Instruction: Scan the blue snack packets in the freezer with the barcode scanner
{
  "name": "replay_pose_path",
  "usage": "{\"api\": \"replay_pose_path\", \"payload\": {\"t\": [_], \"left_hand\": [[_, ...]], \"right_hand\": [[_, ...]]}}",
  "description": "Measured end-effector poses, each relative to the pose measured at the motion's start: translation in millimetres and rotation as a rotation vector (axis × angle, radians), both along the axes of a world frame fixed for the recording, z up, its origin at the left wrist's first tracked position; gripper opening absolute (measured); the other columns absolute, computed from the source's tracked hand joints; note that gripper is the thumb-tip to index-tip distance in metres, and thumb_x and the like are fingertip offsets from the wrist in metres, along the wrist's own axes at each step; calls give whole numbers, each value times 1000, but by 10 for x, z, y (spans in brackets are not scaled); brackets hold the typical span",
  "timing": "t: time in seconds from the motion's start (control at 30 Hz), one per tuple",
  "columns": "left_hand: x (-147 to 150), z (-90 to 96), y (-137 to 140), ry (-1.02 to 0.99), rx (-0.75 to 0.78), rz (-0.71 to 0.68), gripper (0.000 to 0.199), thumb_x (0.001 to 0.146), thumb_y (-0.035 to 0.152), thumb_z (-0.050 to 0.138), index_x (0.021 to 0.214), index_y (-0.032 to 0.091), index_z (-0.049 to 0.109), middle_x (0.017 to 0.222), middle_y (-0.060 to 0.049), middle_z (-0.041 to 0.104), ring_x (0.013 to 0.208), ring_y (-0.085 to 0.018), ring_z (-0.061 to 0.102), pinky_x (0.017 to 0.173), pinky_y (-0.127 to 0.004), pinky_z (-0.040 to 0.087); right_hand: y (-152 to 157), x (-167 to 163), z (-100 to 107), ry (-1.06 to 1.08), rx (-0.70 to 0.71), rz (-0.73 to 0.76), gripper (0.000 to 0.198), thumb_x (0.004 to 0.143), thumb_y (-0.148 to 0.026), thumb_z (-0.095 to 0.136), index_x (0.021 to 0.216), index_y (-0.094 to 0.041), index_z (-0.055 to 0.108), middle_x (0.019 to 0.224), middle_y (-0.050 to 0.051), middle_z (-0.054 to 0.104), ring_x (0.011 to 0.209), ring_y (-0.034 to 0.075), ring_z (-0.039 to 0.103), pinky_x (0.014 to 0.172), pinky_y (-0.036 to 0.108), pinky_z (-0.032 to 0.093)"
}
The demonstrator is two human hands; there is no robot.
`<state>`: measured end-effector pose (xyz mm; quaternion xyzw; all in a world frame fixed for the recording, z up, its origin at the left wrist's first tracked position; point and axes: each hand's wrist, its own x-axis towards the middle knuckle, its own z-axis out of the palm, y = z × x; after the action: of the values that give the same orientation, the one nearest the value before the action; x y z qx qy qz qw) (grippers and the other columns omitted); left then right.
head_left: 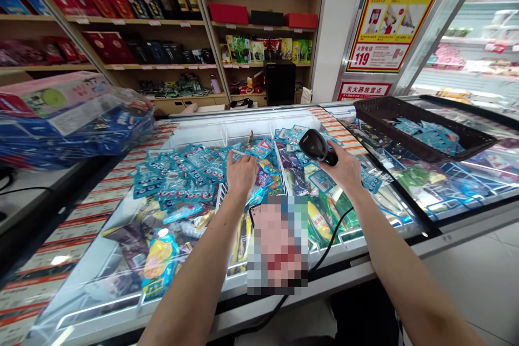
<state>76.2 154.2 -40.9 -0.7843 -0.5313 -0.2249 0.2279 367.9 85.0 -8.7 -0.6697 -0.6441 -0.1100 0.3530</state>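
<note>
In my right hand (pixel 344 169) is a black handheld barcode scanner (pixel 314 145), its head pointing left over the freezer. A black cable (pixel 336 230) runs down from it past the front edge. My left hand (pixel 242 173) reaches down onto a spread of small blue packets (pixel 186 175), thumb apart from the fingers and fingertips partly hidden. More blue packets (pixel 322 179) lie beneath the scanner. Between my forearms is a phone (pixel 278 243), its screen blurred out, on the freezer front.
The chest freezer (pixel 357 253) holds bagged frozen goods under glass, split by white wire dividers. At right, a dark brown basket (pixel 482 138) contains blue packets. Plastic-wrapped boxes (pixel 60 113) stand at left. Behind are stocked shelves (pixel 162 21) and a fire-safety poster (pixel 395 16).
</note>
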Motion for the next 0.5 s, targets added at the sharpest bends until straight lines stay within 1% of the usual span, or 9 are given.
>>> {"api": "replay_pose_path", "payload": {"t": [0.13, 0.2, 0.33, 0.37, 0.43, 0.5], "left_hand": [[-27, 11, -7, -56, -29, 13, 32, 86, 15, 34, 92, 24, 65, 91, -5, 68, 83, -21, 62, 110, -53, 18], [-19, 30, -12, -101, -42, -18, 34, 86, 14, 34, 95, 24, 65, 95, -5, 68, 87, -21, 62, 110, -52, 19], [55, 72, -13, -104, -45, -130, 36, 89, 19, 33, 113, 24, 60, 113, -8, 64, 100, -21, 61, 112, -50, 18], [82, 81, -7, -99, -48, -155, 37, 90, 22, 33, 117, 24, 58, 117, -8, 62, 104, -22, 59, 112, -49, 19], [145, 97, 25, -106, -66, -194, 37, 91, 27, 33, 121, 24, 55, 123, -9, 59, 112, -22, 56, 112, -48, 21], [217, 120, 90, -143, -104, -221, 39, 92, 33, 33, 125, 24, 52, 131, -9, 53, 118, -23, 51, 110, -46, 26]], "right_hand": [[-52, 39, 63, 36, -20, 6, 38, 74, -41, 60, 108, -23, 63, 94, 7, 68, 84, 25, 61, 67, 31, 42], [-87, 59, 106, 89, -27, 26, 38, 74, -46, 59, 102, -21, 65, 87, 6, 67, 78, 23, 61, 65, 31, 42], [-181, 131, 187, 202, -90, 84, 41, 74, -56, 55, 90, -20, 66, 74, 4, 64, 70, 21, 58, 61, 29, 40], [-203, 159, 193, 212, -110, 103, 41, 74, -57, 56, 87, -20, 67, 75, 4, 64, 71, 21, 58, 62, 29, 41], [-237, 231, 173, 212, -129, 127, 39, 72, -57, 58, 82, -20, 67, 83, 5, 65, 77, 22, 58, 66, 31, 42], [-255, 324, 106, 207, -102, 98, 38, 70, -55, 59, 81, -20, 68, 93, 7, 64, 84, 23, 58, 70, 32, 43]]}}
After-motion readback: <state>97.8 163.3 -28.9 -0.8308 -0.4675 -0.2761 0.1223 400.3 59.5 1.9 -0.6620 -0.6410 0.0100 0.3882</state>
